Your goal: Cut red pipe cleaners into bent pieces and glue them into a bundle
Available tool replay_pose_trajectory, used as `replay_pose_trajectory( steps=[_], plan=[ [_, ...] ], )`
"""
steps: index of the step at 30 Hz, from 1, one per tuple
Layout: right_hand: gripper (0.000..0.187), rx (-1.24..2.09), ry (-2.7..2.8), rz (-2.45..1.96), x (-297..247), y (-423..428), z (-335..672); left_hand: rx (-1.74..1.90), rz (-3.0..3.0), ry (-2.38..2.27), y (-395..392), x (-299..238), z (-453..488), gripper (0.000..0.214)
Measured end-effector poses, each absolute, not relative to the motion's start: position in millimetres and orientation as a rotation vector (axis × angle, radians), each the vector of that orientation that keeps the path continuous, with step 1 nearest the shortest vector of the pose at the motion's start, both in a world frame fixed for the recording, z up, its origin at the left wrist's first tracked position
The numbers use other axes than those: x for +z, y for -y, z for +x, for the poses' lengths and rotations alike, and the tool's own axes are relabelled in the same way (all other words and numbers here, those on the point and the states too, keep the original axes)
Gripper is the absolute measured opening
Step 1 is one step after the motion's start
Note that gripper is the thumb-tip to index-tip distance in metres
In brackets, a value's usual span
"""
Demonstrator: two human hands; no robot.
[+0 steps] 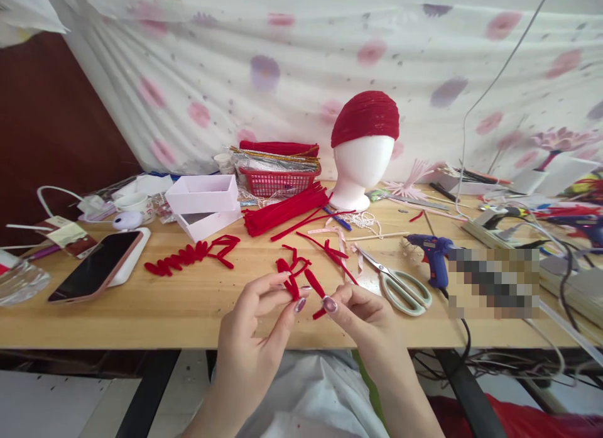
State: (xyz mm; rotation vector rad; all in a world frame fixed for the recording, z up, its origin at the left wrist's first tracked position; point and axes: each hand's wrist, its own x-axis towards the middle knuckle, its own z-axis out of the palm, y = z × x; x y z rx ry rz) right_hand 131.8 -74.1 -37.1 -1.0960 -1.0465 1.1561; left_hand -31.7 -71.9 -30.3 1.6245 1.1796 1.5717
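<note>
My left hand (261, 315) pinches a bent red pipe cleaner (288, 279) between thumb and fingers. In my right hand (367, 318), a second, folded red pipe cleaner piece (314, 282) is held between thumb and forefinger, its tip pointing up and left. The two pieces are close together but apart, above the front of the table. Just behind them lie a twisted red piece (294, 260) and several loose red pipe cleaners (332, 252). To the left rests a row of red loops (181, 257) with bent ends. Scissors (407, 290) with pale green handles lie right of my right hand.
A blue glue gun (436, 259) with a cable lies at right near a power strip (499, 237). Farther back are a red pipe cleaner bundle (285, 208), a red basket (282, 181), white boxes (202, 196) and a red-wrapped foam head (365, 161). A phone (97, 265) lies left.
</note>
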Motion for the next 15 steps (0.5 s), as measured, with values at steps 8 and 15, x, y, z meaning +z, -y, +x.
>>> replay_pose_trajectory(
  steps=[8, 15],
  plan=[
    [0.020, 0.716, 1.291, -1.092, -40.6, 79.9, 120.1, 1.492, 1.917, -1.110, 71.4, -35.1, -28.4, 0.040],
    [0.010, 0.881, 1.310, -1.056, -37.6, 76.6, 127.3, 1.521, 1.906, -1.117, 69.4, -40.8, -27.1, 0.043]
  ],
)
